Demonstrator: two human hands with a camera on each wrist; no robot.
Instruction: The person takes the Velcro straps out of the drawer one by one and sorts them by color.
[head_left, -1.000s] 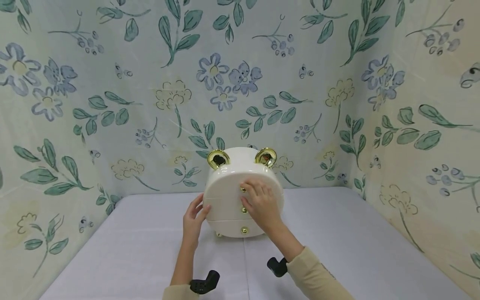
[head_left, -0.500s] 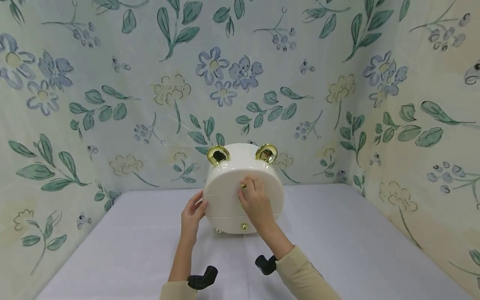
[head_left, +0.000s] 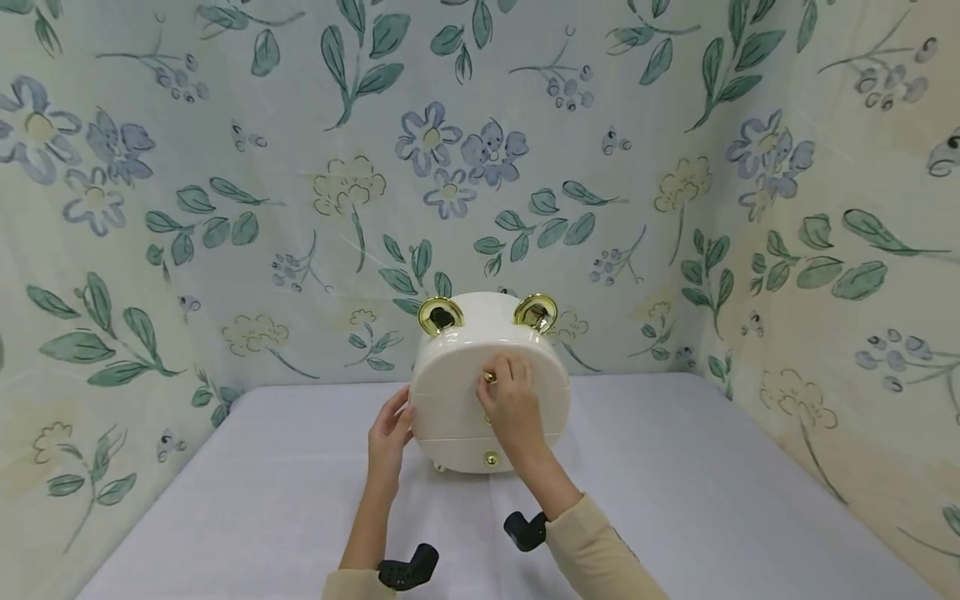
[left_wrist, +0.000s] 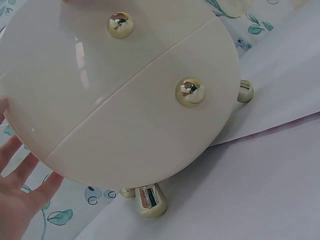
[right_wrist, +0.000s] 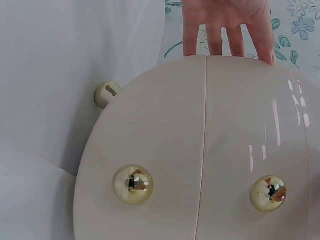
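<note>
A white rounded drawer box (head_left: 450,392) with gold rings like frog eyes on top stands upright in the middle of the table. Its front carries gold knobs in a column. At the uppermost knob (head_left: 490,377), my right hand (head_left: 516,408) pinches with thumb and fingers, partly covering the middle knob (left_wrist: 121,25). The lowest knob (right_wrist: 133,184) shows fully, below the seam across the front. On the box's left side rest the spread, fairly straight fingers of my left hand (head_left: 387,433); the left wrist view shows their tips at the rim. All drawers look closed.
A pale cloth covers the table (head_left: 262,483). Floral fabric (head_left: 480,242) rises close behind the box and on both sides. Short gold feet (left_wrist: 151,201) hold the box up. Black wrist mounts (head_left: 408,567) stick out from both sleeves.
My right hand's fingers have closed in around the uppermost knob, and its forearm has swung left. The left hand and the box keep their places.
</note>
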